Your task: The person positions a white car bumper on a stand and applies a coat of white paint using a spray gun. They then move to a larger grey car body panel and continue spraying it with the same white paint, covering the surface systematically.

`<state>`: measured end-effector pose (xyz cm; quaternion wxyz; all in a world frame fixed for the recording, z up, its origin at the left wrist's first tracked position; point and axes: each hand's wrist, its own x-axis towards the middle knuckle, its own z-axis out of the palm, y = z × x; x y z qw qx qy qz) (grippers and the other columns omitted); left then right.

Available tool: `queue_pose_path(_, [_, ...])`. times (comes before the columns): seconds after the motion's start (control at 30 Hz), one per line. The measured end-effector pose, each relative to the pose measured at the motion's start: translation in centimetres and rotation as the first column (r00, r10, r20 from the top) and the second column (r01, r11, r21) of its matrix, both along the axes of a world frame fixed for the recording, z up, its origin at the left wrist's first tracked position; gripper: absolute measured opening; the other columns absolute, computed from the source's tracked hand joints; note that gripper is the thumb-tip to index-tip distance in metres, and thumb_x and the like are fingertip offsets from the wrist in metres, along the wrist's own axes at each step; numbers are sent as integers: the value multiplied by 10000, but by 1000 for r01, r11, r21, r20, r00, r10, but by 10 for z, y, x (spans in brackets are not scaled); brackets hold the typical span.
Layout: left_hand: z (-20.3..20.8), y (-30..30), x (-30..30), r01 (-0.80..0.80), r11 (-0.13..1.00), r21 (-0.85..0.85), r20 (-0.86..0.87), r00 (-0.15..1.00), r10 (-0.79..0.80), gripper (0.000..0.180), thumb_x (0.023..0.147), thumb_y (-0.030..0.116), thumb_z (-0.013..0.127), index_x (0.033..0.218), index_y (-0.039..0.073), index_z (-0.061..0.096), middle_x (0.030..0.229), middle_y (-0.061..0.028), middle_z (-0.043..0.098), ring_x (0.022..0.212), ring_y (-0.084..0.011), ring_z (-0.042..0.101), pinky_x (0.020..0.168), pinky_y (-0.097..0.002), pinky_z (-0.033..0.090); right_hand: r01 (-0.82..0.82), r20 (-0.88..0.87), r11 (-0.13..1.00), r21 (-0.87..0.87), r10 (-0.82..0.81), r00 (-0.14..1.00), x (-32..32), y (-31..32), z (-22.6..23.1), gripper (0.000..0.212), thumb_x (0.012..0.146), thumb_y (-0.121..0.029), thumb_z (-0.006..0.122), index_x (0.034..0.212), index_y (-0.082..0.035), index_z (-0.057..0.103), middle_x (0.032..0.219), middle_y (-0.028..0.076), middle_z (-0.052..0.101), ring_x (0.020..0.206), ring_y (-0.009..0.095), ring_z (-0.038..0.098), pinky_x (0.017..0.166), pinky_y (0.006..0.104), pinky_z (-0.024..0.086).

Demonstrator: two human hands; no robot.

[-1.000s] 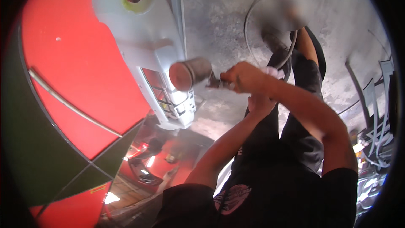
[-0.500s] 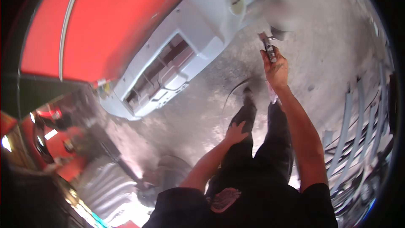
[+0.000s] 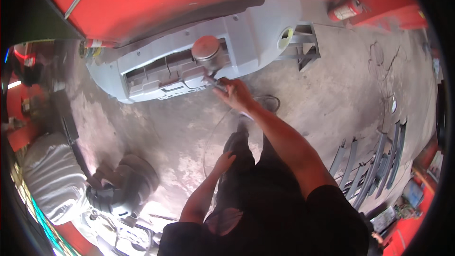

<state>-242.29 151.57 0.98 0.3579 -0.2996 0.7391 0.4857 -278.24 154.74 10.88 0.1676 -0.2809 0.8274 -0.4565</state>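
My right hand [image 3: 235, 94] is wrapped round the handle of a spray gun [image 3: 215, 81], held out in front of me. A round paint cup [image 3: 206, 47] with a pinkish lid tops the gun; blur hides its finer parts. Beyond it, a long light grey car bumper [image 3: 246, 38] stretches across, and the gun overlaps its grille opening in view. Against my dark trouser leg lies my left hand [image 3: 224, 162], its fingers extended and holding nothing.
A thin hose [image 3: 269, 100] loops on the concrete floor near my feet. The bumper's right end rests on a dark metal stand [image 3: 307, 47]. Grey strips [image 3: 374, 170] lie at the right. A red cylinder [image 3: 345, 10] sits far right, and a grey-covered bulky thing [image 3: 50, 175] at left.
My view has turned right. The spray gun in my right hand has moved left, from beside the bumper's right end to before its grille opening. My left hand stays by my leg.
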Motion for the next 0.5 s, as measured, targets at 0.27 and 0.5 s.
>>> queue_pose_path(0.27, [49, 40, 20, -491, 870, 33, -20, 870, 492, 562, 994, 372, 598, 1381, -34, 561, 1371, -258, 600, 1310, -370, 552, 1106, -416, 420, 492, -278, 857, 152, -441, 854, -122, 76, -40, 271, 941, -332, 668, 1012, -70, 679, 725, 223, 688, 722, 439, 692, 625, 514, 531])
queue_pose_path(0.5, [43, 28, 69, -614, 783, -99, -98, 789, 606, 566, 1012, 371, 549, 1410, -31, 531, 1388, -260, 587, 1318, -378, 542, 1120, -423, 406, 559, -245, 808, 188, -512, 823, -92, -1, -23, 319, 965, -359, 640, 1099, -71, 661, 798, 222, 710, 785, 433, 701, 681, 514, 543])
